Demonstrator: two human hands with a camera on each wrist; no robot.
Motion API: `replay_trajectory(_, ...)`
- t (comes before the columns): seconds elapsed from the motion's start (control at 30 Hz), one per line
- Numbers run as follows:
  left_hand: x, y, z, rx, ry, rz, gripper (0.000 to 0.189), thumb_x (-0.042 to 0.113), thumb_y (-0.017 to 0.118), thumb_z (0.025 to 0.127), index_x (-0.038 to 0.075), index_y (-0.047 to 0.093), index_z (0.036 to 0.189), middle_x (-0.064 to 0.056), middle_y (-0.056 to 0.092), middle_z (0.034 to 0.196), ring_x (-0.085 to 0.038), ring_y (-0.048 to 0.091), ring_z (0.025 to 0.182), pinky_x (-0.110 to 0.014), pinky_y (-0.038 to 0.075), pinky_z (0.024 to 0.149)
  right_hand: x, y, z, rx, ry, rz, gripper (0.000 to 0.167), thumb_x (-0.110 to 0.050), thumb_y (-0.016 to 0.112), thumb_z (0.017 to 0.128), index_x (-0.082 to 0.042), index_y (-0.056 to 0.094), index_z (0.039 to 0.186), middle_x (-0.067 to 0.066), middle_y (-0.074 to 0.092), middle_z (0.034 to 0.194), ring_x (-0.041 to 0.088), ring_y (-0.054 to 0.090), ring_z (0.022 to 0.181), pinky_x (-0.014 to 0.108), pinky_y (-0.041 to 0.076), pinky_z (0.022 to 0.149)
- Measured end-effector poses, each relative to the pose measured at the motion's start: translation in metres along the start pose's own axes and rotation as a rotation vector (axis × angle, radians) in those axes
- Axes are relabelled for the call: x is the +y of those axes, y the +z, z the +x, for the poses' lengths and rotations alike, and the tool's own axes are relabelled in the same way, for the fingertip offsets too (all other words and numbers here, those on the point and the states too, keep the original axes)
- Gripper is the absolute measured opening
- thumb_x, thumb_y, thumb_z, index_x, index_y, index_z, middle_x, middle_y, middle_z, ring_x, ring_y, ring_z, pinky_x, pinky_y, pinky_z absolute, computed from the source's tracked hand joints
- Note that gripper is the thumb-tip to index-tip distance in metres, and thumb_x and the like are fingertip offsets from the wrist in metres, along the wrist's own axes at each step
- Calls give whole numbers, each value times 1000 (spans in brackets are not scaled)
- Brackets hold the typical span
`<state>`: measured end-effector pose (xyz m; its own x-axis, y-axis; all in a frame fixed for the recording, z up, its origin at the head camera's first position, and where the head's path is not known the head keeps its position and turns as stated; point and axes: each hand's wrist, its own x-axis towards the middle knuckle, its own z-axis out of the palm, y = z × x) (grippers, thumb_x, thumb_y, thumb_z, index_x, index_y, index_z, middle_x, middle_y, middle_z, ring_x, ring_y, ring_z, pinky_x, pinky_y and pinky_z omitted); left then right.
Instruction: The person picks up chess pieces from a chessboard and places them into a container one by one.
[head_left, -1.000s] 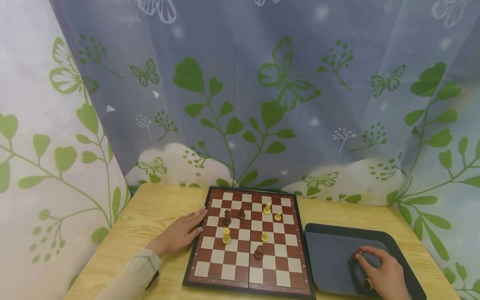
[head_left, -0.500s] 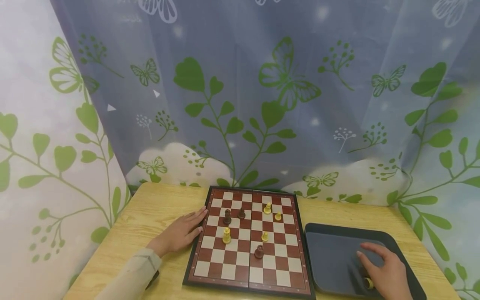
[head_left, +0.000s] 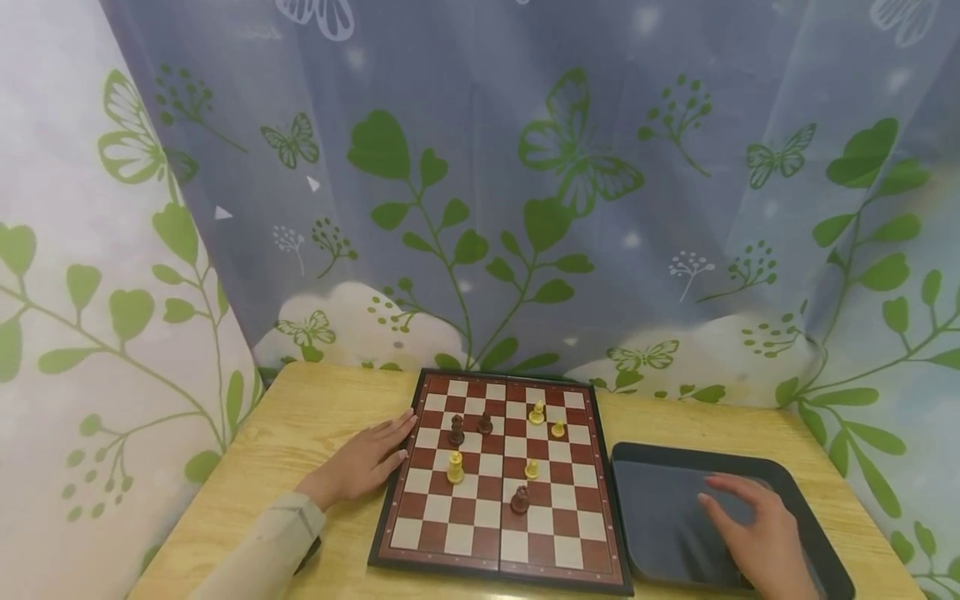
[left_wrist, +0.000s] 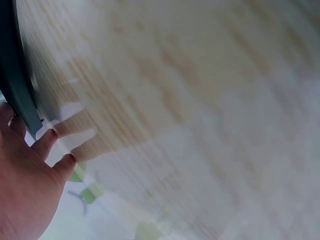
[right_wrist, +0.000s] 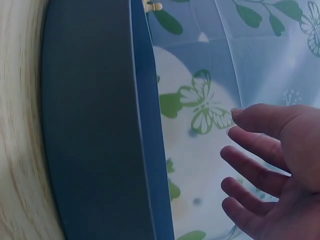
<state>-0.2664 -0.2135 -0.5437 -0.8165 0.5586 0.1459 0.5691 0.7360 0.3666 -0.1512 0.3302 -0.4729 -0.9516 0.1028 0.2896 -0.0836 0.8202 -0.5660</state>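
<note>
My left hand [head_left: 360, 468] rests flat beside the chessboard [head_left: 435, 537], its fingertips at the left edge of the board; the left wrist view shows those fingers spread by the dark board edge [left_wrist: 17, 75]. Over the dark tray [head_left: 660, 508] hovers my right hand [head_left: 761, 533], thumb and index finger parted with nothing between them. Dark brown chess pieces stand on the board: a tall one [head_left: 457, 431], a shorter one [head_left: 485, 424] and one nearer the front [head_left: 520, 500]. Several yellow pieces share it, among them a tall one [head_left: 455, 468] and a pawn [head_left: 532, 471].
Tray and board lie side by side on a wooden table [head_left: 330, 400], the tray's left rim close to the board's right edge. A patterned curtain [head_left: 480, 208] hangs behind the table. My right hand hides part of the tray.
A dark brown chess piece pinched by my right hand a second ago is gone from its fingers, which have parted. That hand shifted slightly left; a yellow piece by it is now hidden. Left hand still.
</note>
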Motion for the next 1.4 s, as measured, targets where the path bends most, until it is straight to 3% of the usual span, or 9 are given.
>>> replay_trajectory(0.2,-3,0,-2,45,45,10,56,30,43,110,2,34,158,-18,32,164,-52,43,139,-69,35,110,-16,11,0,-15,-54,29,29,-11,78,90,0,74,117,25,70,119,49,62,111,64,49,88)
replay_trajectory(0.43,-4,1,1,46,68,-5,56,29,44,110,1,34,158,-20,32,163,-51,43,139,-69,35,109,-39,29,-1,-110,-75,59,28,-13,78,91,-2,75,116,22,70,120,46,63,113,65,49,91)
replay_trajectory(0.67,-4,0,3,-1,35,-13,57,31,42,110,4,31,159,-16,29,165,-49,40,142,-67,33,113,-68,53,-3,-219,-70,95,23,-13,76,92,-9,76,114,14,69,122,42,59,119,62,46,100)
replay_trajectory(0.77,-1,-2,1,14,48,-6,56,28,43,110,1,33,158,-20,31,163,-52,41,140,-69,34,110,-84,66,-3,-255,-81,126,18,-12,76,92,-13,78,109,9,69,121,39,58,121,59,45,103)
replay_trajectory(1.0,3,-5,0,9,28,-17,56,27,42,110,0,32,158,-20,30,164,-54,40,140,-71,33,110,-114,90,-1,-317,-91,224,18,-9,77,90,-14,78,107,0,70,116,31,58,120,55,49,100)
replay_trajectory(1.23,1,-4,0,10,29,-18,57,27,42,110,0,32,158,-20,29,164,-53,39,141,-71,33,110,-127,109,0,-393,-151,283,21,-12,75,92,-19,77,112,-3,71,117,31,58,121,57,47,102)
replay_trajectory(1.4,1,-2,0,9,32,-7,56,26,42,110,-1,32,158,-21,30,164,-53,39,141,-69,33,111,-129,116,0,-404,-192,321,22,-12,76,91,-17,76,112,0,71,118,34,59,118,58,48,99)
